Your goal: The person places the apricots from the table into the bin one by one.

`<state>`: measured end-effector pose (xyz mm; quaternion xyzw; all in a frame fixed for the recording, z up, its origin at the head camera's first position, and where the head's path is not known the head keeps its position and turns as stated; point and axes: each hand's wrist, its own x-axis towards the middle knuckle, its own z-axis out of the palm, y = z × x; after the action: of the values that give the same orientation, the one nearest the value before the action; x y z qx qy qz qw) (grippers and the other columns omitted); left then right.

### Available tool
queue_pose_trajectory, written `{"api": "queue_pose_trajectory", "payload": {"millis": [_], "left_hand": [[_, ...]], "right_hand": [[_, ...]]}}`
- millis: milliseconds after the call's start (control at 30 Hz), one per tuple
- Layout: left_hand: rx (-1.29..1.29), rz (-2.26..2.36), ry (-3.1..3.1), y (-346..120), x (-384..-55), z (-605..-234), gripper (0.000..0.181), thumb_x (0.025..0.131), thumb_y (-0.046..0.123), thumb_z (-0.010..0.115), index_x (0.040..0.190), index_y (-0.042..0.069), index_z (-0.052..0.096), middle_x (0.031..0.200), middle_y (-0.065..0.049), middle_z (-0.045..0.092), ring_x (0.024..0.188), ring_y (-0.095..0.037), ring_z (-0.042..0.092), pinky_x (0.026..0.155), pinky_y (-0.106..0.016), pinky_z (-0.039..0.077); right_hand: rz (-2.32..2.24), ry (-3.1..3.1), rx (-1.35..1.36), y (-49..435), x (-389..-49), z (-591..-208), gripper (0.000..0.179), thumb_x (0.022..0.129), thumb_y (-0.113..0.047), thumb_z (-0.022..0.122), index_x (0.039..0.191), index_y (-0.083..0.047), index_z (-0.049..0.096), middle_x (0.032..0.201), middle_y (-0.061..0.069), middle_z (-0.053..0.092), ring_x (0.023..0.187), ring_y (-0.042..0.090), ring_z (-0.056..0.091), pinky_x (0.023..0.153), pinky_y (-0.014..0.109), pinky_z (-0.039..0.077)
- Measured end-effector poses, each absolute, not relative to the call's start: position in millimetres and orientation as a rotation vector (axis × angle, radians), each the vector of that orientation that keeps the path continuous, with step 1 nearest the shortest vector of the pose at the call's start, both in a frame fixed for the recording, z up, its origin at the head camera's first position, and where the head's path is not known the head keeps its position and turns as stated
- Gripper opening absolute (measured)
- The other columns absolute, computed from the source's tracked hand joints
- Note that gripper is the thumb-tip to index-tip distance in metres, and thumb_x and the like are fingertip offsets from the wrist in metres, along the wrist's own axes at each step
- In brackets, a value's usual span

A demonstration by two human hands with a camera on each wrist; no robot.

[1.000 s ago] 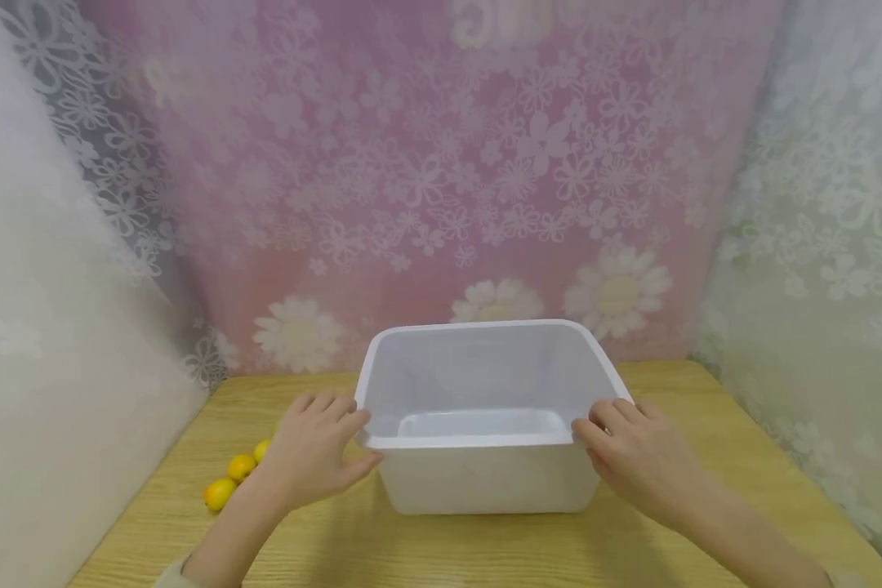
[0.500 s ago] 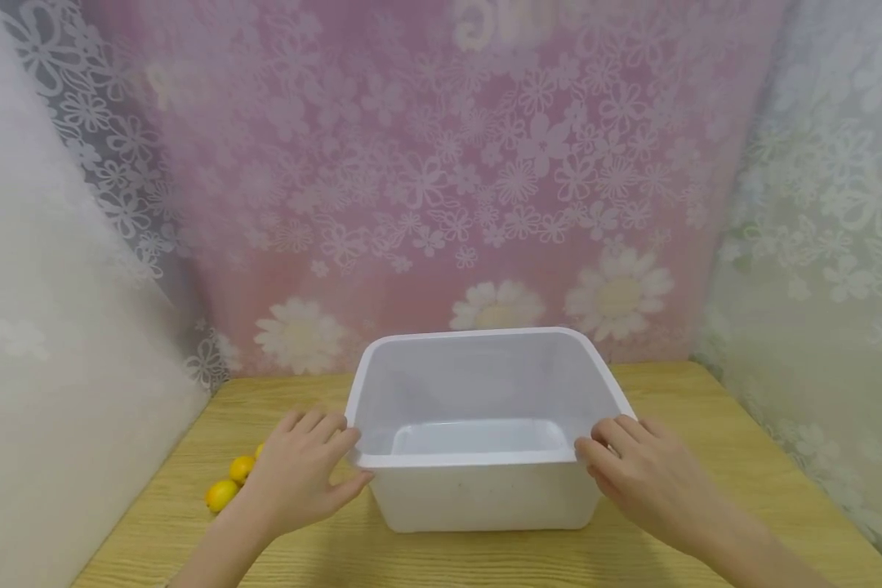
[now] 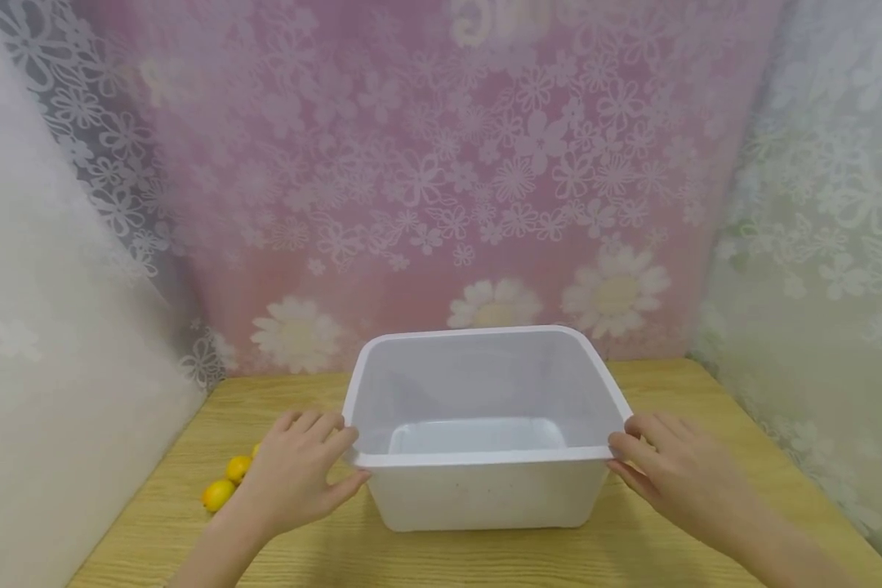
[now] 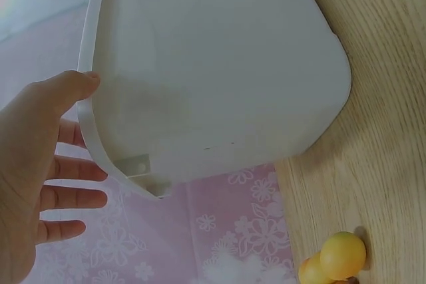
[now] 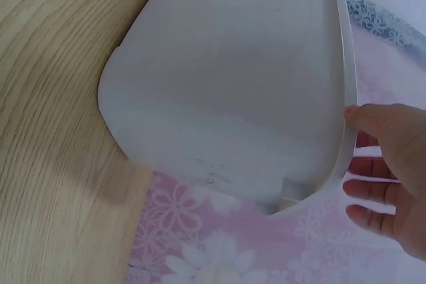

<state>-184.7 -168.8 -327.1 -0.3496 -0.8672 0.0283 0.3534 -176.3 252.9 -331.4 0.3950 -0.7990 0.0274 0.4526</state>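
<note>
A deep white plastic basin (image 3: 485, 494) with a rounded rectangular rim stands on the wooden table, its hollow facing up with nothing inside. At its near left corner my left hand (image 3: 294, 469) pinches the rim, thumb in front and fingertips over the edge. My right hand (image 3: 687, 478) grips the near right corner the same way. In the left wrist view the thumb (image 4: 76, 88) presses on the rim while the other fingers stretch behind it. The right wrist view shows the right thumb (image 5: 366, 118) against the rim, fingers beyond it.
Several yellow-orange fruits (image 3: 219, 495) lie on the table (image 3: 448, 563) left of the basin, partly hidden behind the left hand. A pink flowered sheet (image 3: 441, 188) hangs behind the table, with pale sheets (image 3: 830, 269) along both sides.
Over the past second the basin has come slightly nearer, with both hands on it. In the last half second my right hand has shifted outward to the right along the rim.
</note>
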Motion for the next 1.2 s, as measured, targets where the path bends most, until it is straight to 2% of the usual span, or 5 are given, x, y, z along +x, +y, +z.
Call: {"api": "queue_pose_trajectory", "payload": {"millis": [467,633,733,833,1200], "left_hand": [[-0.918,0.017,-2.212,-183,-181,-330,0.043,0.083,0.053,0.054,0.092,0.013,0.064,0.088,0.000,0.060,0.082,-0.021,0.057,0.074,-0.044,0.044],[-0.913,-0.008,-2.215,-185,-179,-332,0.044,0.085,0.052,0.053,0.094,0.011,0.063,0.093,-0.002,0.062,0.084,-0.022,0.058,0.075,-0.044,0.045],[-0.886,-0.037,-2.243,-189,-179,-335,0.048,0.085,0.053,0.053,0.102,0.009,0.063,0.100,-0.004,0.062,0.091,-0.024,0.058,0.081,-0.045,0.043],[-0.822,-0.071,-2.291,-197,-180,-338,0.053,0.084,0.051,0.056,0.113,0.007,0.060,0.111,-0.007,0.060,0.102,-0.027,0.054,0.090,-0.046,0.037],[-0.524,-0.085,-2.648,-237,-196,-369,0.065,0.088,0.046,0.054,0.135,0.001,0.045,0.136,-0.016,0.046,0.126,-0.034,0.038,0.104,-0.053,0.022]], "right_hand": [[0.128,-1.894,1.123,247,-179,-332,0.041,0.100,-0.037,0.037,0.080,-0.010,0.061,0.081,-0.001,0.055,0.067,0.017,0.051,0.056,0.029,0.042],[0.172,-1.953,1.172,251,-177,-336,0.043,0.098,-0.042,0.039,0.090,-0.009,0.065,0.096,0.000,0.061,0.084,0.018,0.056,0.078,0.027,0.041],[0.163,-2.107,1.210,257,-173,-338,0.051,0.094,-0.049,0.043,0.116,-0.006,0.061,0.123,0.002,0.057,0.114,0.019,0.050,0.103,0.026,0.027],[0.171,-2.238,1.246,259,-171,-340,0.066,0.088,-0.049,0.055,0.137,-0.006,0.044,0.140,0.005,0.044,0.132,0.016,0.032,0.111,0.025,0.010],[0.193,-2.272,1.255,255,-171,-344,0.074,0.086,-0.048,0.058,0.142,-0.004,0.036,0.143,0.011,0.039,0.136,0.019,0.026,0.112,0.030,0.003]]}}
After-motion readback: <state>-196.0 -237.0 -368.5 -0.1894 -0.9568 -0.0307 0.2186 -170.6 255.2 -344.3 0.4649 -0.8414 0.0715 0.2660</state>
